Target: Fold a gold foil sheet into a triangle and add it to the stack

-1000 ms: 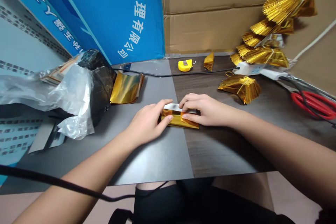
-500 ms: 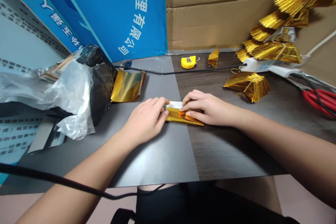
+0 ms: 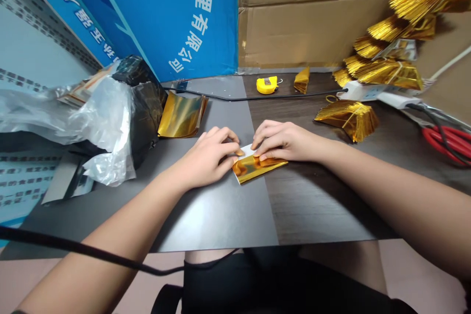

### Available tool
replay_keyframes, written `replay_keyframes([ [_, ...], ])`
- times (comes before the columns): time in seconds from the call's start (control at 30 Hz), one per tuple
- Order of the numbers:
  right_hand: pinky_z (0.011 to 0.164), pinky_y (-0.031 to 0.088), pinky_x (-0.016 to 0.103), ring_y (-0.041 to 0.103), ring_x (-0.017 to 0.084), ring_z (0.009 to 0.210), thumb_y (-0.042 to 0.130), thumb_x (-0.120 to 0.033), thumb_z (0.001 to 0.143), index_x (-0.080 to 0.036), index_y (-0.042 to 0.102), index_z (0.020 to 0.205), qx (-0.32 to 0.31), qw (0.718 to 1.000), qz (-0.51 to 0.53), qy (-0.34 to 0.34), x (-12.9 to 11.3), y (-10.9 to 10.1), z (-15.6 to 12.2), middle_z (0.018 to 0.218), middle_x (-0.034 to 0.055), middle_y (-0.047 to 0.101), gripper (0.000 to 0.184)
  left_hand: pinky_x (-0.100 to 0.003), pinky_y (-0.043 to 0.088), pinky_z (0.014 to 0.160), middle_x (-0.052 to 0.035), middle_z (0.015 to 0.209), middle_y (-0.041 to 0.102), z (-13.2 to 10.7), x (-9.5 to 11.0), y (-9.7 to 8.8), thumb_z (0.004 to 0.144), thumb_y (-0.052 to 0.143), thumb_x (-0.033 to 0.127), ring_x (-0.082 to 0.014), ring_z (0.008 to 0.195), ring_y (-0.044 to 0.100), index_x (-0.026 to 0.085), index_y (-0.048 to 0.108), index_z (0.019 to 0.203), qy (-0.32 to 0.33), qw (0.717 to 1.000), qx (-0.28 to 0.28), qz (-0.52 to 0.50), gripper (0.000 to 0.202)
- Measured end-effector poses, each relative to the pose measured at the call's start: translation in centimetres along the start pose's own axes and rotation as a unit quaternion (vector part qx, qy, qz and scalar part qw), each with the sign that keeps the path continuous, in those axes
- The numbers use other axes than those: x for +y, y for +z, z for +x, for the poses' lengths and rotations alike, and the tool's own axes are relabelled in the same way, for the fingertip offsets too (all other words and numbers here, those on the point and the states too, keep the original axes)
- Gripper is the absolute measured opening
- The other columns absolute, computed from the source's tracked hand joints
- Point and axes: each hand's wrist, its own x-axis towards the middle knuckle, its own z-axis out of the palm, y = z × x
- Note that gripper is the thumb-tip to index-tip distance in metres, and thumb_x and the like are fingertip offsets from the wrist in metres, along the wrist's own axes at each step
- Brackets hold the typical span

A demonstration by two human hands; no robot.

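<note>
A sheet of gold foil paper lies on the desk in front of me, folded so that a white strip of its back shows along the far side. My left hand grips its left end between thumb and fingers. At the far edge, right of the middle, my right hand has its thumb on the gold side and its bent fingers on the white strip. The fingertips partly cover the fold. Behind my left hand is a stack of flat gold foil sheets.
A yellow tape measure and a small folded gold piece sit at the back. Fanned gold bundles lie right, near a white power strip and red-handled scissors. A black plastic-wrapped package stands left. A black cable crosses the desk.
The foil paper has turned, its left end coming nearer to me, and its near edge now slants. Both hands still hold it; my right hand's fingers have shifted slightly away from me.
</note>
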Motion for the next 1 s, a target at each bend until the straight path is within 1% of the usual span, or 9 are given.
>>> replay_keyframes([
  [0.17,0.089,0.054,0.036,0.065,0.02,0.099,0.064,-0.045,0.1,-0.022,0.082,0.095,-0.02,1.0,-0.012,-0.003,0.1,-0.6,0.4,0.103,0.0089,0.078,0.029,-0.037,0.038,0.093,-0.0047,0.123,0.067,0.0,0.1,-0.3,0.102,0.049,0.024,-0.0208,0.112,0.057,0.026,0.072,0.119,0.054,0.998,-0.021,-0.02,0.028],
  [0.33,0.085,0.054,0.038,0.064,0.023,0.097,0.064,-0.039,0.1,-0.022,0.082,0.091,-0.009,0.994,-0.106,0.006,-0.5,-1.1,0.7,0.103,0.009,0.076,0.026,-0.034,0.039,0.094,-0.0039,0.112,0.068,0.0,0.4,-0.7,0.102,0.049,0.023,-0.0184,0.105,0.057,0.026,0.075,0.116,0.106,0.991,-0.061,-0.047,0.029],
  [0.4,0.085,0.054,0.039,0.064,0.023,0.095,0.062,-0.036,0.1,-0.022,0.081,0.093,0.015,0.991,-0.131,0.008,-1.0,-1.4,0.8,0.101,0.0081,0.077,0.024,-0.033,0.038,0.088,-0.0037,0.103,0.066,-0.1,0.7,-0.8,0.103,0.051,0.027,-0.0182,0.098,0.056,0.028,0.075,0.118,0.118,0.991,-0.065,-0.015,0.028],
  [0.53,0.085,0.055,0.04,0.067,0.023,0.091,0.057,-0.031,0.102,-0.019,0.078,0.099,0.125,0.975,-0.174,0.054,-2.7,-1.9,0.5,0.095,0.0082,0.076,0.024,-0.033,0.036,0.078,-0.0034,0.091,0.063,-0.3,1.7,-0.8,0.104,0.052,0.032,-0.0184,0.088,0.054,0.029,0.075,0.12,0.103,0.991,-0.061,0.058,0.028],
  [0.6,0.084,0.055,0.039,0.068,0.023,0.091,0.058,-0.031,0.101,-0.018,0.077,0.1,0.138,0.971,-0.175,0.082,-3.6,-1.8,0.1,0.095,0.0087,0.075,0.024,-0.033,0.037,0.077,-0.0032,0.09,0.064,-0.4,2.4,-0.6,0.104,0.052,0.03,-0.0182,0.086,0.055,0.026,0.075,0.116,0.094,0.992,-0.055,0.069,0.027],
  [0.67,0.085,0.055,0.038,0.068,0.023,0.093,0.062,-0.036,0.1,-0.017,0.078,0.103,0.102,0.977,-0.16,0.098,-4.2,-1.5,-0.3,0.099,0.0097,0.074,0.025,-0.034,0.039,0.076,-0.0034,0.089,0.064,-0.4,3.0,-0.2,0.103,0.051,0.03,-0.0185,0.084,0.058,0.023,0.076,0.111,0.087,0.993,-0.045,0.073,0.027],
  [0.8,0.096,0.055,0.042,0.064,0.026,0.111,0.066,-0.042,0.098,-0.022,0.081,0.108,0.006,0.986,-0.137,0.093,-4.4,-0.3,-0.8,0.121,0.0119,0.07,0.028,-0.034,0.046,0.079,-0.0039,0.085,0.063,-0.7,3.7,0.5,0.103,0.049,0.023,-0.0182,0.081,0.061,0.018,0.075,0.11,0.084,0.994,-0.019,0.07,0.028],
  [0.9,0.101,0.054,0.046,0.061,0.028,0.117,0.067,-0.042,0.098,-0.022,0.082,0.107,-0.012,0.987,-0.129,0.093,-4.0,0.1,-0.9,0.127,0.0119,0.07,0.028,-0.034,0.049,0.082,-0.0059,0.091,0.064,-0.7,3.7,0.5,0.104,0.047,0.023,-0.0192,0.086,0.06,0.017,0.075,0.112,0.093,0.994,-0.013,0.047,0.029],
  [1.0,0.103,0.054,0.048,0.06,0.03,0.12,0.066,-0.041,0.098,-0.021,0.082,0.11,-0.018,0.988,-0.127,0.088,-3.9,0.1,-0.9,0.128,0.0123,0.07,0.028,-0.037,0.05,0.089,-0.0093,0.107,0.064,-0.6,3.3,0.4,0.105,0.048,0.026,-0.0228,0.1,0.059,0.019,0.076,0.11,0.095,0.995,-0.008,0.02,0.029],
])
